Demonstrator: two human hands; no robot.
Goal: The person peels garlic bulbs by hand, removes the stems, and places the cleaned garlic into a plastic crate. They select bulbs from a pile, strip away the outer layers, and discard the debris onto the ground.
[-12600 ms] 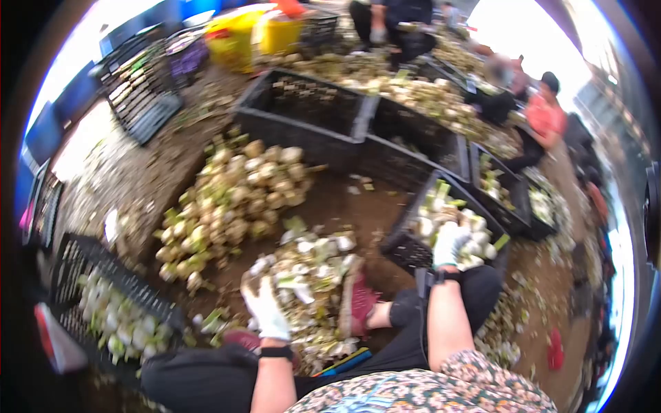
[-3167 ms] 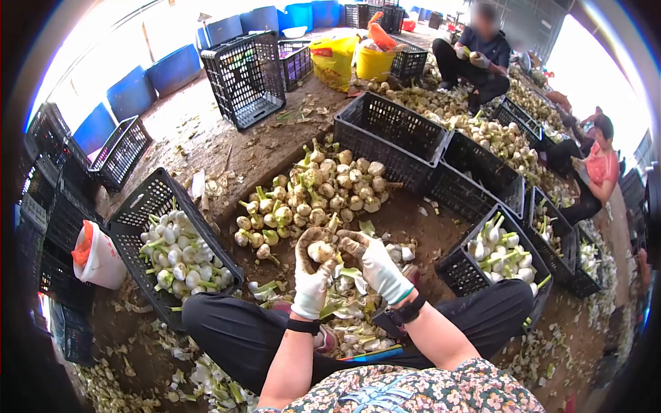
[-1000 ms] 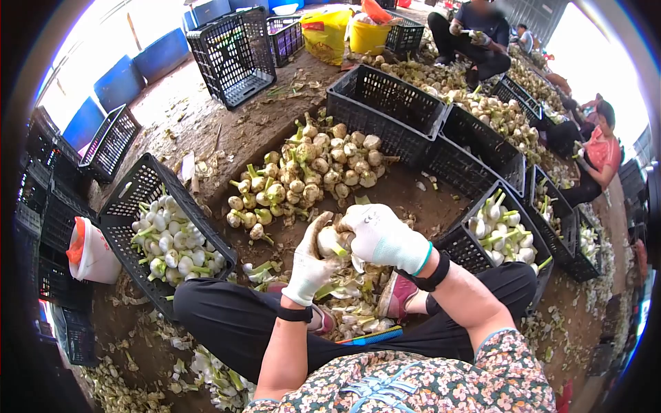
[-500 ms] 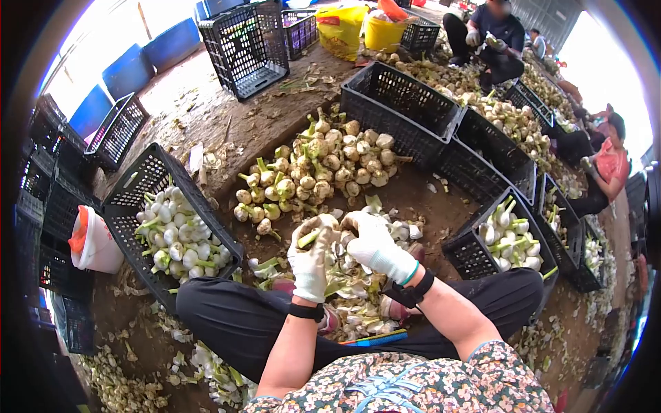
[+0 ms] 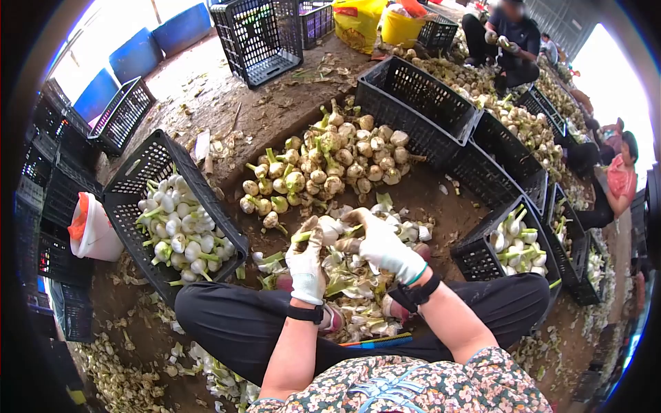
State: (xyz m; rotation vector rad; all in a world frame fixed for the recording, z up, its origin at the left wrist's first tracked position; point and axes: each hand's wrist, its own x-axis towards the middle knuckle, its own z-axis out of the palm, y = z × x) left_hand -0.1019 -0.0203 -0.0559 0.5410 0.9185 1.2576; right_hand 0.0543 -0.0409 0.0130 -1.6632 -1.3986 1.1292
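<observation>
In the head view I see the person sitting cross-legged on the floor (image 5: 227, 117), with white gloves on both hands. The left hand (image 5: 306, 260) is closed around the lower part of a bulb (image 5: 330, 226), and a piece of green stalk comes out between its fingers. The right hand (image 5: 383, 246) touches the same bulb from the other side; its fingertips are pinched narrow on the outer skin. So the bulb is held between the two hands, above the heap of peels (image 5: 354, 286) that lies in front of the crossed legs.

Just behind the hands there is a pile of unpeeled bulbs (image 5: 327, 165) on the floor. On the person's left a black crate (image 5: 138, 180) is partly filled with clean white bulbs. On the right a second crate (image 5: 474, 253) holds some white bulbs with green stalks. An empty crate (image 5: 420, 103) stands behind the pile. A white jug (image 5: 93, 237) with an orange top stands beside the left crate. Far on the right another person (image 5: 622, 182) in a red shirt is sitting near more crates.
</observation>
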